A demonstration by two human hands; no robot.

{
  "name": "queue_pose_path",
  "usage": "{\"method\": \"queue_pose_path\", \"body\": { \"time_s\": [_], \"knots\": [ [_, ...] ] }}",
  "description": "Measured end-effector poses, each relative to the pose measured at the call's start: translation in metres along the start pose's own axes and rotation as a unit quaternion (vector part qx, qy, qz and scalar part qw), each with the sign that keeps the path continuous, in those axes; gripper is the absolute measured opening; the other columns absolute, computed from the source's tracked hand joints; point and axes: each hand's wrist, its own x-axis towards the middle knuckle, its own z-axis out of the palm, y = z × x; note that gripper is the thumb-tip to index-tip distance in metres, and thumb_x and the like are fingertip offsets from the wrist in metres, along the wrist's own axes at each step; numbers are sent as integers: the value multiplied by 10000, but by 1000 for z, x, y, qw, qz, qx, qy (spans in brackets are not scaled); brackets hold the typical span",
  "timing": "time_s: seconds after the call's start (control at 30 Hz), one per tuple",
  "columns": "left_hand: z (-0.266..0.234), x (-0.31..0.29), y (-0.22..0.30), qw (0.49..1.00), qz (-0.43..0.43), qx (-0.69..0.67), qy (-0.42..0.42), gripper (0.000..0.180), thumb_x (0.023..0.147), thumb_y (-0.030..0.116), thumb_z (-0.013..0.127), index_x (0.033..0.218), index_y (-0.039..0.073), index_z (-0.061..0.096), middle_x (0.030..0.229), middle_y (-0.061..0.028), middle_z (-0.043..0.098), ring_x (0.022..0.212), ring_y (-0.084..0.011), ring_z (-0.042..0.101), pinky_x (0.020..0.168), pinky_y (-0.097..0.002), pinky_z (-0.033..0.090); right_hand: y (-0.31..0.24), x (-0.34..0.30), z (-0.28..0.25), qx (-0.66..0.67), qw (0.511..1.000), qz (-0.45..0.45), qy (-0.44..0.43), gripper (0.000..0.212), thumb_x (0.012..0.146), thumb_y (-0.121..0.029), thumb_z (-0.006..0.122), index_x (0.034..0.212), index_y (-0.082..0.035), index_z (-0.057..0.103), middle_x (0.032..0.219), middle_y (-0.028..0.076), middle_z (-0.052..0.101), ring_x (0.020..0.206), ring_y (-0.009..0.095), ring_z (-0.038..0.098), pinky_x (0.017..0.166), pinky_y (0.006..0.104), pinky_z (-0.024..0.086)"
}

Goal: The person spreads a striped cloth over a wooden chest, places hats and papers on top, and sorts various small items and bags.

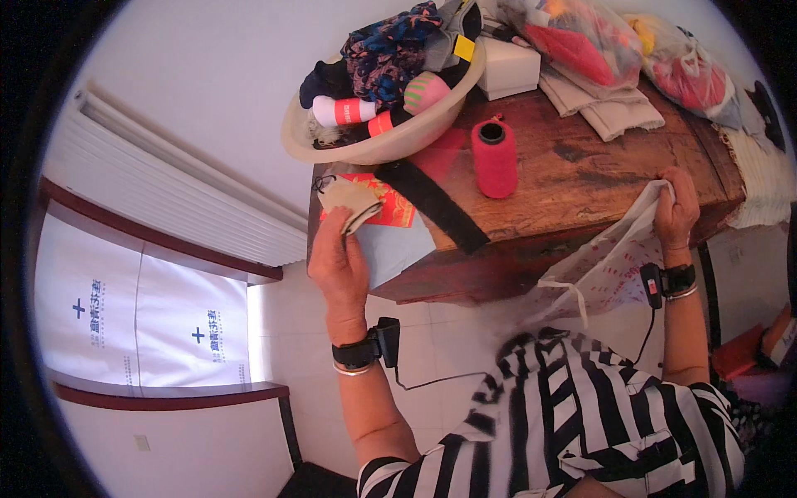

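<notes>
My left hand (339, 270) is closed on a small folded beige cloth (352, 197) at the left end of a wooden chest (573, 162). Beneath the cloth lie a red paper with gold print (398, 209) and a pale blue sheet (397, 251). Off to the right, my right hand (679, 212) grips the rim of a translucent plastic bag (613, 264), which hangs along the chest's front edge with a handle loop dangling. What the bag holds, if anything, I cannot make out. A black fabric strip (436, 206) and a red thread cone (496, 162) stand between my hands.
A cream plastic basin (365, 153) of yarn balls and patterned cloth overhangs the chest's back left. Behind are a white box (509, 75), folded beige fabric (618, 116) and filled clear bags (585, 41). A radiator (183, 174) lines the left wall. Cables hang from both wrist straps.
</notes>
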Motion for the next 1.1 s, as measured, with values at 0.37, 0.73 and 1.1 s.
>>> {"method": "queue_pose_path", "body": {
  "time_s": [0.37,0.73,1.1],
  "knots": [
    [7,8,12,990,31,112,-83,171,822,29,617,987,25,657,989,-156,670,889,-342,647,759,-396,522,-3,2,0,8,1000,12,-4,164,800,-25,517,925,0,620,954,152,640,891,320,619,820,365,487],
    [-9,8,1,969,-149,181,-73,132,913,153,584,981,43,556,823,-202,638,755,-419,613,632,-460,481,-8,4,-1,-3,1000,8,-9,183,809,-14,476,928,21,612,965,156,631,896,301,613,834,347,478],
    [-25,-7,-23,986,-96,15,-137,314,786,-19,645,1097,7,606,1075,-187,649,1029,-365,613,909,-393,485,-9,4,-1,10,1000,18,-14,192,786,-16,502,935,-4,623,963,150,639,927,329,616,844,374,485]
  ]
}}
